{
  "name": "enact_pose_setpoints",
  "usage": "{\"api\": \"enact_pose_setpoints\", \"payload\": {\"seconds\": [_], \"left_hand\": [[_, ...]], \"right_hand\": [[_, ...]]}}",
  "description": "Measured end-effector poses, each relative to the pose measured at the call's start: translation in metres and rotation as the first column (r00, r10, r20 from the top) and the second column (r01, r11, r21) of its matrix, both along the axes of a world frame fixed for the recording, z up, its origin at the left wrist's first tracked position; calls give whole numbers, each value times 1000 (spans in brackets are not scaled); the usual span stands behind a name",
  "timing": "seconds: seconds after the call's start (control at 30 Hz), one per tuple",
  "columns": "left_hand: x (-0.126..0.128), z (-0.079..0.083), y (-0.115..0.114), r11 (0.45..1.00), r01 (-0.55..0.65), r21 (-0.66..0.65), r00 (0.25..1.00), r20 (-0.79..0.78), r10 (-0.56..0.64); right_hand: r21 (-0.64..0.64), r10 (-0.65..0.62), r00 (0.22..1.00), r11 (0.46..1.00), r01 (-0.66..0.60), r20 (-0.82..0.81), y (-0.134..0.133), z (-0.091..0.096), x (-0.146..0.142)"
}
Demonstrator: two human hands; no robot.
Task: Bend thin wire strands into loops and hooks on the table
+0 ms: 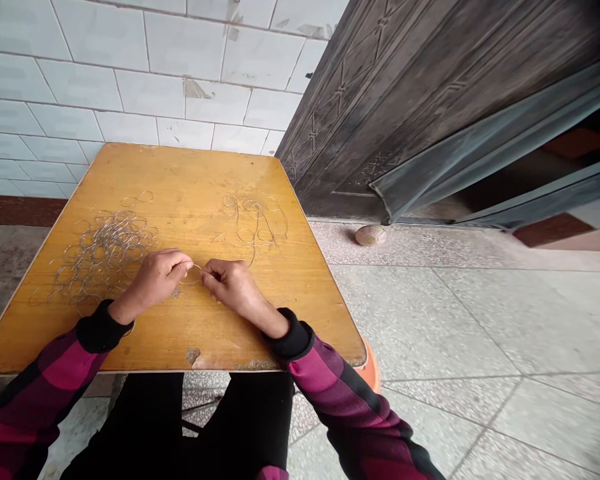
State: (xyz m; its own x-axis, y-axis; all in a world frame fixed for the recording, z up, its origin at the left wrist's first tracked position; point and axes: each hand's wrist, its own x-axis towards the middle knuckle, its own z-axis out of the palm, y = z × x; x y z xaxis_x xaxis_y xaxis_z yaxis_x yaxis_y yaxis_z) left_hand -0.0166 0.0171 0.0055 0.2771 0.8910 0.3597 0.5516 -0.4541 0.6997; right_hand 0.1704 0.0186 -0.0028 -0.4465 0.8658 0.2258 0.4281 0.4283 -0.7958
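Observation:
Between my two hands a thin wire loop [191,283] is stretched just above the wooden table [195,200]. My left hand [157,273] pinches one side of it between thumb and fingertips. Facing it, my right hand [233,281] has its fingers closed on the other side. A tangled heap of wire rings [107,243] lies to the left, partly behind my left hand and wrist. Beyond my right hand are several loose wire pieces [255,223], some looped and some nearly straight.
A white tiled wall [180,60] stands behind the table, and a dark carved door [360,100] with a grey curtain [430,170] is at the right. A rounded stone [371,235] sits on the floor by the door. Part of an orange stool [371,368] shows under the table's right corner.

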Motion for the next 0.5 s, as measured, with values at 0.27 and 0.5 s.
{"api": "enact_pose_setpoints", "payload": {"seconds": [0.27, 0.5], "left_hand": [[2, 0, -1, 985, -170, 30, 983, 80, 167], [7, 0, -2, 944, -307, 123, 950, 101, 296]], "right_hand": [[-385, -84, 966, 923, -17, -245, 4, -7, -8], [-530, -183, 891, 845, -74, -416, 5, -14, -19]]}}
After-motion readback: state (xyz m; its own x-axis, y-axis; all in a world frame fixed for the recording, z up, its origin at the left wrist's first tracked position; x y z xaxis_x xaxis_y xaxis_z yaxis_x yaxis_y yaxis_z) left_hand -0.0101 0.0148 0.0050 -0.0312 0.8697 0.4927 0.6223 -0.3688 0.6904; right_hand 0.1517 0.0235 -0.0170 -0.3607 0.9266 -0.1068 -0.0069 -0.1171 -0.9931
